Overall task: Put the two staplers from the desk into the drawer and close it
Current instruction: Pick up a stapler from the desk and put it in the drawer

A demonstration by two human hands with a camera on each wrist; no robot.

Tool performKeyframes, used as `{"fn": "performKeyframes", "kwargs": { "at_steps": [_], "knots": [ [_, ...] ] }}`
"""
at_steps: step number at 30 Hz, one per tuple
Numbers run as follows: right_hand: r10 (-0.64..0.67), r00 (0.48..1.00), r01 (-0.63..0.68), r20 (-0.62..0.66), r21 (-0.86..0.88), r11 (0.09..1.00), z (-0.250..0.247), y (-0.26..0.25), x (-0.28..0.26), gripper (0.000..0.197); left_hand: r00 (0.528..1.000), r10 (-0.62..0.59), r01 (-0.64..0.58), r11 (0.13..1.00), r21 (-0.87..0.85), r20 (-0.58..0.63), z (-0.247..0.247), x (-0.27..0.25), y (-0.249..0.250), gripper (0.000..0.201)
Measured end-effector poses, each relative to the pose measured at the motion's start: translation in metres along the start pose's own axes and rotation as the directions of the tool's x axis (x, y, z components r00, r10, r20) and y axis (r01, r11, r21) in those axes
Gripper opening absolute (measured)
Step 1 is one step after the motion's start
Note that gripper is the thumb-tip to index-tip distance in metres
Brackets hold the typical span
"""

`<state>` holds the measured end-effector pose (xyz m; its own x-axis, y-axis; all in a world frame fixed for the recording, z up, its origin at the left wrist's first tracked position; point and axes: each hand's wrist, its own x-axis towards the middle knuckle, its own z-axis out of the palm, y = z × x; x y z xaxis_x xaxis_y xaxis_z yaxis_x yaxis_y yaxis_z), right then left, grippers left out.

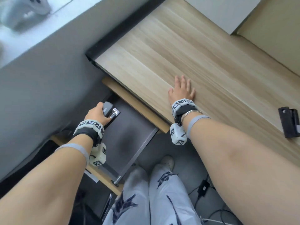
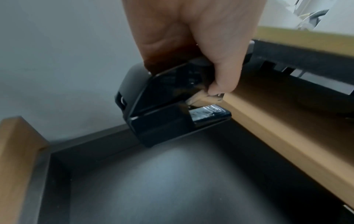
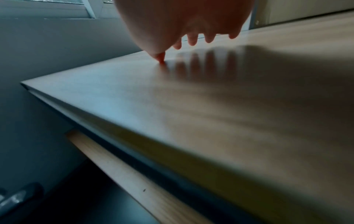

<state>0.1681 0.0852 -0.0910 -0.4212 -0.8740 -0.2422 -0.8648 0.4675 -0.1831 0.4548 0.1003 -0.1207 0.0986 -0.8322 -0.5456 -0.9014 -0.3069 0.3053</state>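
Observation:
My left hand (image 1: 97, 115) grips a black stapler (image 1: 109, 111) with a chrome plate, holding it over the far left corner of the open drawer (image 1: 129, 137). The left wrist view shows the same stapler (image 2: 162, 109) just above the drawer's dark floor (image 2: 172, 181), thumb and fingers (image 2: 224, 72) curled round its top. A second black stapler (image 1: 289, 121) lies on the wooden desk (image 1: 178, 51) near the right edge of the head view. My right hand (image 1: 182, 90) rests flat on the desk top, fingers (image 3: 191, 39) spread and holding nothing.
The drawer's wooden front (image 1: 103, 177) sticks out toward my legs. A grey wall (image 1: 40, 78) runs along the left. A white board (image 1: 227, 12) and a cardboard box (image 1: 272, 33) sit at the desk's back. Cables and an adapter (image 1: 203, 187) lie on the floor.

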Motion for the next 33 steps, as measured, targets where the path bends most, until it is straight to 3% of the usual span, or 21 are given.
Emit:
{"fn": "performKeyframes", "kwargs": {
  "at_steps": [4, 14, 23, 33],
  "knots": [
    [0.033, 0.999, -0.033, 0.008, -0.022, 0.999, 0.014, 0.002, 0.001, 0.057, 1.0, -0.017, 0.017, 1.0, -0.004, 0.024, 0.03, 0.023, -0.009, 0.037],
    [0.033, 0.988, -0.044, -0.15, -0.073, 0.996, 0.03, 0.004, 0.002, 0.056, 0.993, -0.089, 0.09, 0.996, -0.02, 0.078, 0.087, 0.071, -0.037, 0.048],
    [0.011, 0.983, -0.03, -0.183, -0.104, 0.994, 0.032, 0.007, 0.003, 0.056, 0.995, -0.089, 0.088, 0.996, 0.023, 0.051, 0.101, 0.1, -0.038, 0.048],
    [0.001, 0.979, -0.022, -0.202, -0.101, 0.995, 0.033, 0.007, 0.002, 0.057, 0.98, -0.162, 0.163, 0.987, 0.0, 0.114, 0.107, 0.107, -0.033, 0.065]
  ]
}}
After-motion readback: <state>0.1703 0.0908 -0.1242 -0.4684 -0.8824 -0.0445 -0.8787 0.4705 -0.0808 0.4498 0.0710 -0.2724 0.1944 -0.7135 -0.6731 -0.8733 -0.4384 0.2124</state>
